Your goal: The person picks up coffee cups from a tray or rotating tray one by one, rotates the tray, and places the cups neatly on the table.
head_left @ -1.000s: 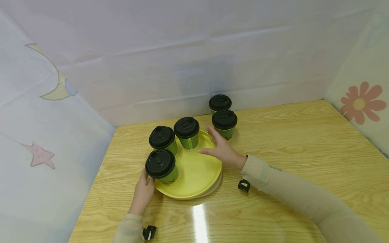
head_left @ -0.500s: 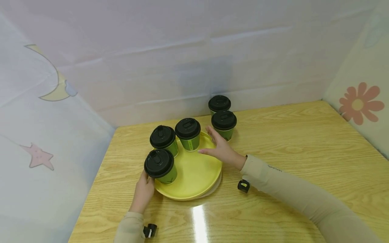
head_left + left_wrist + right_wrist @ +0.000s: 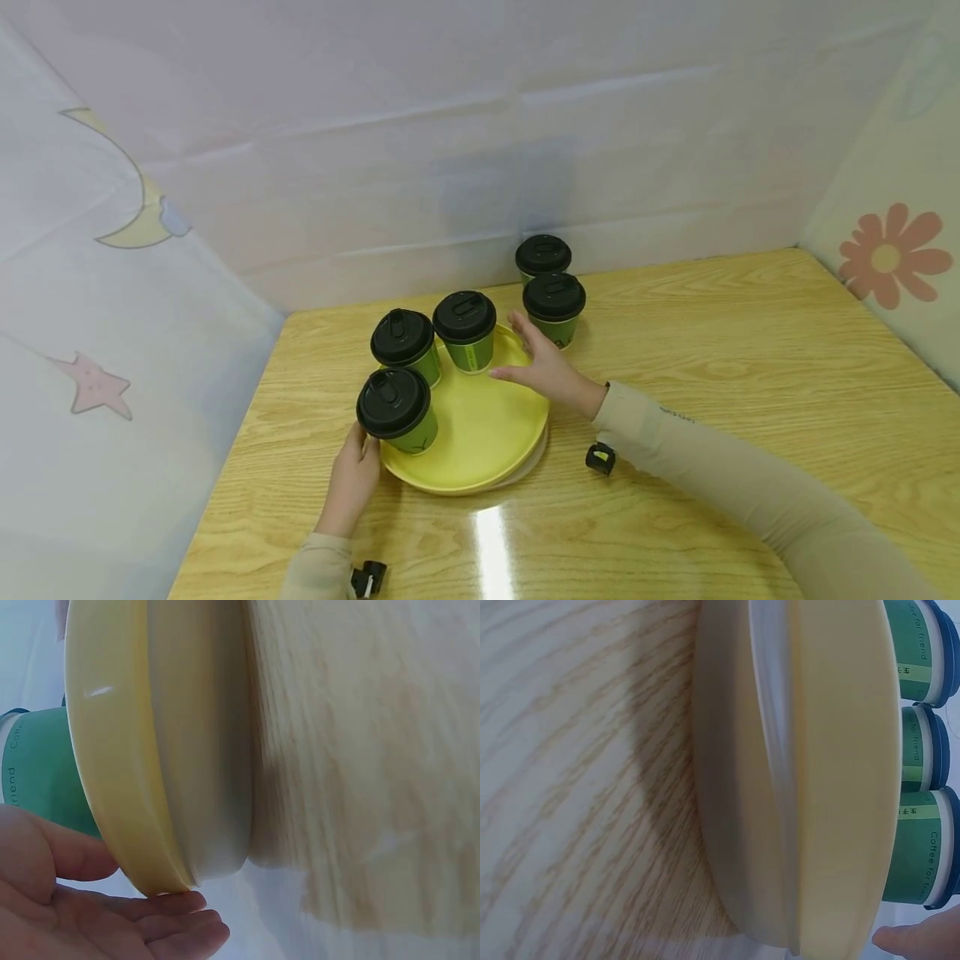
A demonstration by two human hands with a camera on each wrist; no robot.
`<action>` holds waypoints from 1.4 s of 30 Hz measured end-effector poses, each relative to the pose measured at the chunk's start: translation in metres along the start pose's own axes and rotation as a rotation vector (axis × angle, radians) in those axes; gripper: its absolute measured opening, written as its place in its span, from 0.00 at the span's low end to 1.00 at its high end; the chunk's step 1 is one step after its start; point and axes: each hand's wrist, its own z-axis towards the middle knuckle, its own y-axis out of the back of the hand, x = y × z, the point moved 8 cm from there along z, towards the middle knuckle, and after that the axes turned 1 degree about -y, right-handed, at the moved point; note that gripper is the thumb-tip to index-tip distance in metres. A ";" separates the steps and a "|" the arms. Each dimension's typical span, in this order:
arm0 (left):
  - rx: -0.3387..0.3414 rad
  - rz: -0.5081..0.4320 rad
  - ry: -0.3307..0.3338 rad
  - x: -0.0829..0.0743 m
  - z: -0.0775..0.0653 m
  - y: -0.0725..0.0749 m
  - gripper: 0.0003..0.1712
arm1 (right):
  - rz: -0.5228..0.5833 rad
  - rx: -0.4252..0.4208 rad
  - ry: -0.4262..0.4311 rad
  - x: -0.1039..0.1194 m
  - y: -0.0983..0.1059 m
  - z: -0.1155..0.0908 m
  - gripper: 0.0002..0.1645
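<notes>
A yellow round tray [image 3: 480, 433] sits on a pale round base [image 3: 529, 463] on the wooden table. Three green paper cups with black lids stand on it: a near-left cup [image 3: 396, 410], a cup [image 3: 405, 343] behind it and a far cup [image 3: 467, 327]. My left hand [image 3: 354, 475] pinches the tray's left rim; in the left wrist view its thumb [image 3: 82, 859] lies on one side of the rim, the fingers [image 3: 180, 930] on the other. Over the tray's right edge, my right hand [image 3: 547, 371] spreads its thumb and fingers, holding nothing. Its contact with the rim is unclear.
Two more lidded cups, one nearer [image 3: 555, 307] and one farther [image 3: 543, 258], stand on the table [image 3: 720, 350] behind the tray's right side. A pale cloth wall [image 3: 390, 167] closes off the back. Printed cloth hangs at both sides.
The tray has turned very slightly: its far cup shifted right and its near cup a little left. Both hands stay nearly in place.
</notes>
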 end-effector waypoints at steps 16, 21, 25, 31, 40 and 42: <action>0.004 -0.009 0.023 -0.002 0.002 -0.001 0.30 | 0.013 0.000 -0.006 -0.003 0.003 0.001 0.58; 0.020 0.001 0.032 -0.004 -0.001 -0.004 0.31 | 0.007 0.003 -0.004 -0.003 0.003 0.002 0.58; 0.023 -0.003 0.034 -0.004 0.001 -0.005 0.32 | -0.002 0.001 -0.011 -0.005 0.003 0.003 0.57; 0.028 -0.019 0.043 -0.003 0.006 -0.004 0.32 | 0.000 -0.002 -0.014 -0.005 0.002 0.003 0.57; 0.025 -0.025 0.032 -0.003 0.000 -0.003 0.32 | 0.016 -0.011 -0.026 -0.005 0.005 0.000 0.59; 0.027 -0.012 0.026 -0.004 -0.001 -0.004 0.33 | 0.017 -0.013 -0.029 -0.005 0.005 0.000 0.59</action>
